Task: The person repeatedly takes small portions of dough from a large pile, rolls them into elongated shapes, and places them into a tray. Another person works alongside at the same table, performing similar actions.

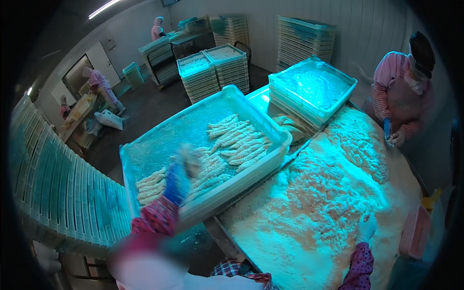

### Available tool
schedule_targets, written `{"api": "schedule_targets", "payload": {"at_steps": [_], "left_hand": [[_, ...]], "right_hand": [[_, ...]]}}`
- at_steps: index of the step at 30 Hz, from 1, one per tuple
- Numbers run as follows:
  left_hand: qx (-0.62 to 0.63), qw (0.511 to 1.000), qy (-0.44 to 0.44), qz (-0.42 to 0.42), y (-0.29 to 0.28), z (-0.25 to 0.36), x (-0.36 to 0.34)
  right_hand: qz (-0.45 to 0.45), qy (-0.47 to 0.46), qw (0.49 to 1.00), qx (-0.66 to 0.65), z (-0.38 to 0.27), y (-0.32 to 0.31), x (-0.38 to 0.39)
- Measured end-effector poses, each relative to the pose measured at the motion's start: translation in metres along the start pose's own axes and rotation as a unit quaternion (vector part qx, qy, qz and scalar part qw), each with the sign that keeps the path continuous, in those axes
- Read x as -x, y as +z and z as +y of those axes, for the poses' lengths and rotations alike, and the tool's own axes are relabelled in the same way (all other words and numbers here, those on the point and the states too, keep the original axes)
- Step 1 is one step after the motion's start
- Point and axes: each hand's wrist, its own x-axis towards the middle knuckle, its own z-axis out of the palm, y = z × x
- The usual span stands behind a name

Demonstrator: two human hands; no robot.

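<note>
My left hand (181, 174), in a blue glove and blurred by motion, is over rows of pale coated strips (238, 140) in a large white plastic tray (125, 159); whether it grips anything is unclear. My right hand (365, 227), in a pale glove, is down at a heap of crumbly flour-like coating (309, 203) spread on the work table to the right of the tray. Its fingers are curled at the surface, and anything in them is hidden.
Stacked trays stand at left (72, 188), behind (212, 72) and beside the heap (311, 96). A co-worker (401, 96) stands at the table's right end, beside a pink basket (413, 227). Other people (99, 87) work at the back, near a white sack (108, 118).
</note>
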Motion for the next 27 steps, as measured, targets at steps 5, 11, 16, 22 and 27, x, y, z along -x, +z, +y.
{"api": "schedule_targets", "payload": {"at_steps": [5,11,16,22,27], "left_hand": [[-0.351,0.887,-0.041,0.297,-0.31,0.109,0.102],[-0.801,0.596,0.065,-0.003,-0.261,0.081,0.049],[-0.484,0.866,0.052,0.119,-0.112,0.04,0.02],[-0.446,0.851,0.097,-0.26,0.061,-0.053,0.036],[-0.479,0.742,0.003,-0.468,0.18,-0.199,0.103]], "right_hand": [[-0.053,-0.004,0.989,-0.135,-0.036,0.011,0.015],[-0.07,0.103,0.963,-0.239,-0.019,-0.014,-0.007],[-0.1,0.09,0.902,-0.41,-0.04,-0.077,0.02],[-0.369,-0.08,0.877,-0.297,-0.031,-0.113,0.154],[-0.28,-0.002,0.932,-0.229,-0.047,-0.129,0.197]]}}
